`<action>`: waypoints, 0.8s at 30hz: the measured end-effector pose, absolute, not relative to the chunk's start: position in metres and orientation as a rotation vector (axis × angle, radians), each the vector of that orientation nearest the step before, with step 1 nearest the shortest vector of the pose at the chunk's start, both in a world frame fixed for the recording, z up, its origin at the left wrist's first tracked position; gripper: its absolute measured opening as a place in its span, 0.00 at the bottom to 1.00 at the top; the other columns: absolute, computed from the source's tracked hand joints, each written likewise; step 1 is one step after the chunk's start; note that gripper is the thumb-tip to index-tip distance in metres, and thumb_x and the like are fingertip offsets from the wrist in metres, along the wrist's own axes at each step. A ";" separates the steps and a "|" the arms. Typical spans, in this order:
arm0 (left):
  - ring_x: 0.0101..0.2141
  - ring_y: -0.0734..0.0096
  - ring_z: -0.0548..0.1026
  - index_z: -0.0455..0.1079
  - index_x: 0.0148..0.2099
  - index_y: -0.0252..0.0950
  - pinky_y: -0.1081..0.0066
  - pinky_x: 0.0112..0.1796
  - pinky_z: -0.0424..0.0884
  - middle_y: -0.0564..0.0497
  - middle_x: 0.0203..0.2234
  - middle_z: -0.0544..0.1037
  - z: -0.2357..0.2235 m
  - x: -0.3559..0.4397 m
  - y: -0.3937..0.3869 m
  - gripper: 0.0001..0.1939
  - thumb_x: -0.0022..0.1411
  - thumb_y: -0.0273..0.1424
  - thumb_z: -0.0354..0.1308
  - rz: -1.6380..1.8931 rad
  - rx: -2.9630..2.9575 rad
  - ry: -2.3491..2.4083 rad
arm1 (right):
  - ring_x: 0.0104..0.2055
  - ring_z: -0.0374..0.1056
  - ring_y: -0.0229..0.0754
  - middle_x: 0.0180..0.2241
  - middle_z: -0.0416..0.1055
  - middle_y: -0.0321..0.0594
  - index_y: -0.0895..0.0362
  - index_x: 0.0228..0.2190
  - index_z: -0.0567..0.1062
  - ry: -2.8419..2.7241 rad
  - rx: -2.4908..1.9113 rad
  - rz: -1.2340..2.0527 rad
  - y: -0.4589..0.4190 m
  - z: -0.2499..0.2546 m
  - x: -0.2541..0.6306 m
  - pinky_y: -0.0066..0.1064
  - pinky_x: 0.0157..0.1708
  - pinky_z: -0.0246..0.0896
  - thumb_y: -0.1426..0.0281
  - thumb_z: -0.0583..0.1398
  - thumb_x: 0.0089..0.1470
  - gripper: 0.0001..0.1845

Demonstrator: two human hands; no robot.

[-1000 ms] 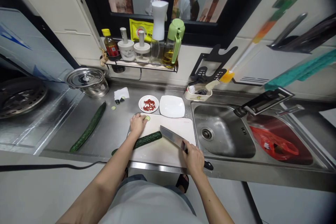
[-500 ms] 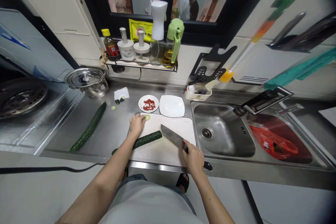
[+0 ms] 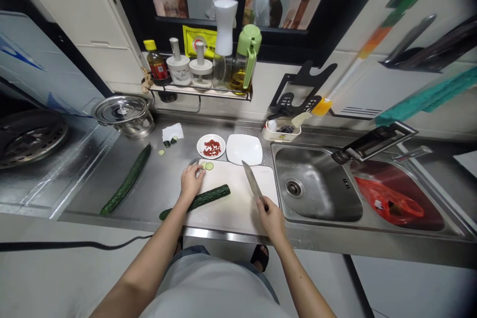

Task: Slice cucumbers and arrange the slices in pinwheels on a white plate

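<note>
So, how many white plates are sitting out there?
2, both by the cutting board's far edge: a round plate holding red pieces and, right of it, a squarish plate.

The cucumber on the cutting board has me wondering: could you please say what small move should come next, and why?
I would probably move the left hand onto the cucumber to steady it. That hand is by the round slices near the far edge of the cutting board, while the right hand holds the knife clear of the cucumber's right end.
</note>
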State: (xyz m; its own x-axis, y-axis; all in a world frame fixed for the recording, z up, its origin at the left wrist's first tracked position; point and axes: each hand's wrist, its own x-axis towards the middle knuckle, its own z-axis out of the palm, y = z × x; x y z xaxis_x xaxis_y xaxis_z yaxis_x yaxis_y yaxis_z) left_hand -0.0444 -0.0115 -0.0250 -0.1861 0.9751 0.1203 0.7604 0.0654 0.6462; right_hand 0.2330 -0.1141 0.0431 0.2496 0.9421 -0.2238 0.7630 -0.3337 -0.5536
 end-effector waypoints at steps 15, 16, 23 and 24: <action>0.43 0.63 0.72 0.74 0.45 0.40 0.63 0.47 0.66 0.48 0.39 0.77 -0.010 -0.007 -0.059 0.14 0.65 0.39 0.52 0.669 2.068 1.634 | 0.37 0.69 0.41 0.36 0.76 0.44 0.58 0.40 0.73 -2.005 -2.177 0.911 -0.097 0.061 0.201 0.27 0.32 0.48 0.65 0.48 0.62 0.17; 0.44 0.63 0.72 0.74 0.45 0.40 0.63 0.47 0.66 0.48 0.40 0.77 -0.009 -0.007 -0.059 0.14 0.65 0.39 0.51 0.663 2.054 1.655 | 0.38 0.69 0.41 0.36 0.76 0.44 0.58 0.41 0.73 -2.021 -2.182 0.918 -0.097 0.062 0.200 0.27 0.32 0.48 0.65 0.48 0.63 0.17; 0.44 0.59 0.72 0.72 0.51 0.41 0.64 0.45 0.65 0.47 0.41 0.78 0.007 -0.013 -0.055 0.23 0.58 0.47 0.57 0.413 2.055 1.654 | 0.40 0.70 0.42 0.40 0.76 0.45 0.57 0.42 0.71 -2.102 -2.234 0.949 -0.098 0.070 0.194 0.28 0.32 0.48 0.65 0.48 0.63 0.15; 0.43 0.58 0.73 0.71 0.51 0.42 0.64 0.44 0.66 0.48 0.40 0.78 0.009 -0.014 -0.056 0.24 0.55 0.46 0.59 0.353 2.072 1.638 | 0.41 0.70 0.42 0.40 0.76 0.45 0.57 0.42 0.71 -2.107 -2.233 0.952 -0.098 0.071 0.194 0.28 0.32 0.48 0.65 0.48 0.63 0.15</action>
